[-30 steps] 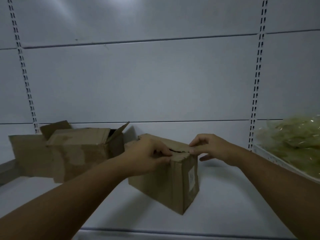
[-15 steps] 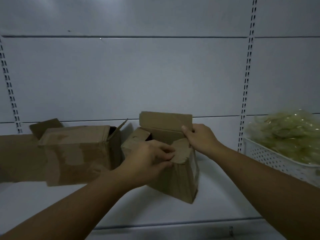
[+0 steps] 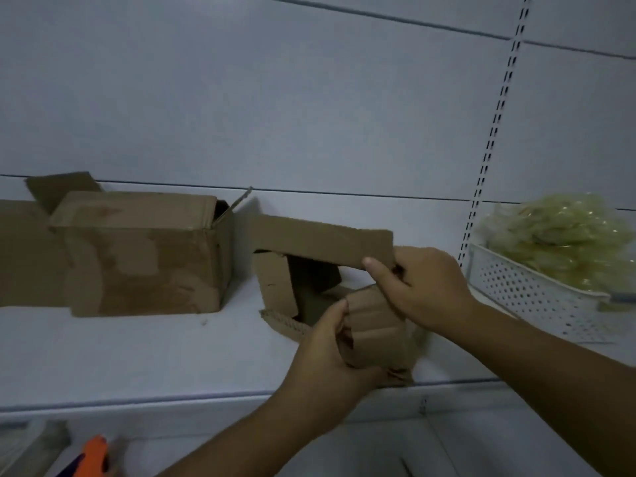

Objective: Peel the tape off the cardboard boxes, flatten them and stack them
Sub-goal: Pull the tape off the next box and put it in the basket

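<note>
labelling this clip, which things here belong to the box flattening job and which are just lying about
Part of the job:
small box, flaps open, gripped by the left hand and right hand
larger box to its left on the shelf

Just lying about:
white basket holding yellow-green packets
orange tool, blurred, below the shelf edge

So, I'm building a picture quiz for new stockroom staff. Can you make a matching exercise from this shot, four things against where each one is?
Things:
1. small box
2. large box
3. white basket
4. orange object

Places:
A. lower left corner, below the shelf
B. shelf's right end
C. gripped by the left hand and right hand
D. shelf's left side

Pairs: 1-C, 2-D, 3-B, 4-A
</note>
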### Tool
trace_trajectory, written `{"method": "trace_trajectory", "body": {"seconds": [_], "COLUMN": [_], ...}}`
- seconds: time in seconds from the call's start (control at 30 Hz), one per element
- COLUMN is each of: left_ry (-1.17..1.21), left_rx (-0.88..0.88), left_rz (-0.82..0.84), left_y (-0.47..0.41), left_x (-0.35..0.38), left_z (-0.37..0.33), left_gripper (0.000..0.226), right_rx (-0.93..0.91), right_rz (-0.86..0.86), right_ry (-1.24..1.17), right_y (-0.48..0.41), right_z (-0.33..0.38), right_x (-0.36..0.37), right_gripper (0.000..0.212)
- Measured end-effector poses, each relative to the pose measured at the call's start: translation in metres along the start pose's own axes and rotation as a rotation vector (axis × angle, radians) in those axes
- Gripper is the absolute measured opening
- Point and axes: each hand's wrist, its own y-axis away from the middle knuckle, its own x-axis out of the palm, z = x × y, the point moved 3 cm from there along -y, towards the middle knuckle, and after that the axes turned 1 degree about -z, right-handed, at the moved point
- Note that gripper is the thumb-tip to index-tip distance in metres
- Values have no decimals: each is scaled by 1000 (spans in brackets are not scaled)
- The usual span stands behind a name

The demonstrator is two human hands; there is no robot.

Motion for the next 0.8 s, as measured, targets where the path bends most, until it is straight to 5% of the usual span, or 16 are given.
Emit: {"method": "trace_trajectory", "body": {"seconds": [0.17, 0.23, 0.3, 0.4, 0.5, 0.57, 0.7, 0.8], "left_ry": [-801, -660, -464, -263, -5, 101, 106, 432], "left_rx": [61, 26, -3, -45, -312, -393, -306, -366], "left_rz": [240, 113, -222, -637, -606, -557, -489, -300], "left_y": [34, 40, 33, 5, -25, -37, -44, -24], "left_x": [-14, -26, -55, -102, -114, -108, -105, -105], "left_z": [15, 9, 1, 15, 41, 51, 50, 49], "left_gripper": [39, 23, 7, 34, 93, 111, 101, 85], "right_rx": [89, 102, 103, 110, 110, 94, 184, 357], "right_rz": [157, 214, 204, 157, 138, 148, 210, 291], "right_ry": [-146, -202, -216, -189, -200, -210, -274, -439], "right_y": [-1, 0, 2, 5, 4, 5, 1, 1], "right_z": [1, 6, 11, 17, 23, 24, 6, -15], "right_x": [16, 26, 32, 34, 31, 31, 31, 23], "right_gripper": [43, 37, 34, 28, 30, 30, 28, 22]}}
